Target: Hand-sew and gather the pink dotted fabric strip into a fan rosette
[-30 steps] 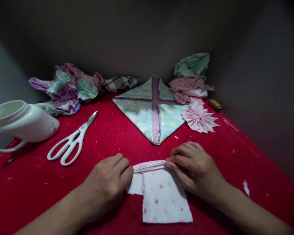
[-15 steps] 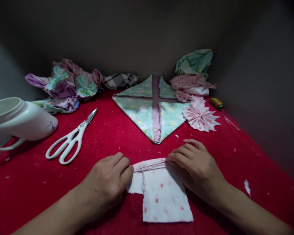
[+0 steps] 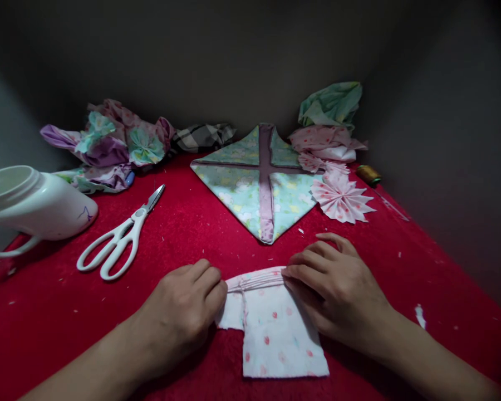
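Note:
A white fabric piece with pink and red spots [image 3: 281, 331] lies in front of me, its far edge gathered into narrow pleats. My left hand [image 3: 187, 303] is closed on the left end of the pleated edge, its fingertips curled out of sight. At the right end, my right hand [image 3: 334, 284] pinches the pleats between thumb and index finger, while its other fingers are partly raised. The near part of the cloth lies flat on the red table cover, and a seam runs down its left side.
White-handled scissors [image 3: 123, 234] and a tipped white jug [image 3: 45, 203] lie at left. A green and purple fabric square [image 3: 234, 189] lies beyond my hands. Pleated pink fabric rosettes [image 3: 343, 197], a thread spool [image 3: 368, 175] and crumpled cloths [image 3: 129, 133] sit farther back.
My right hand's fingers have shifted slightly on the pleated edge, and the folds there show a little more spread out. My left hand stays in place.

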Tool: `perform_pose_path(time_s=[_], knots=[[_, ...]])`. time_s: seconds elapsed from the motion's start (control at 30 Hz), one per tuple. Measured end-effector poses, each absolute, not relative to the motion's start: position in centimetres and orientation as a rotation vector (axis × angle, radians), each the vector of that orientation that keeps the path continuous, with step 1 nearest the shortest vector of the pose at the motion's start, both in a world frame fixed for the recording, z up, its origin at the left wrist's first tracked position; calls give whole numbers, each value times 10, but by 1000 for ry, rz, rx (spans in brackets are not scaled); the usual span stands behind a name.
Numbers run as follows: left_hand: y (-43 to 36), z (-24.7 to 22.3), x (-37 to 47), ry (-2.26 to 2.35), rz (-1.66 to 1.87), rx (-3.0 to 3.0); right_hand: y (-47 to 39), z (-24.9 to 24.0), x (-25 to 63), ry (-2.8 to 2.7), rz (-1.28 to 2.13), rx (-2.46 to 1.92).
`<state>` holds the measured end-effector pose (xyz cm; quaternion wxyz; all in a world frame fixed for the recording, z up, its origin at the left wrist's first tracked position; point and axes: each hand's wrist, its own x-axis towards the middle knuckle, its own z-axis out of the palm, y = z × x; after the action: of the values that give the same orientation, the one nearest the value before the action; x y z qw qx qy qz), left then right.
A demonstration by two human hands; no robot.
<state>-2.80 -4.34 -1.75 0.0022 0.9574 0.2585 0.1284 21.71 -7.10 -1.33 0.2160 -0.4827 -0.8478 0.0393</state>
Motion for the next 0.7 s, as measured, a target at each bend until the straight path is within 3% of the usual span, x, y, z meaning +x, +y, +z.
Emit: perform_pose_path(time_s=[0.7], knots=[[-43,-17,-28,808,366,3018,-60,-10,211,-2330,130,-1487]])
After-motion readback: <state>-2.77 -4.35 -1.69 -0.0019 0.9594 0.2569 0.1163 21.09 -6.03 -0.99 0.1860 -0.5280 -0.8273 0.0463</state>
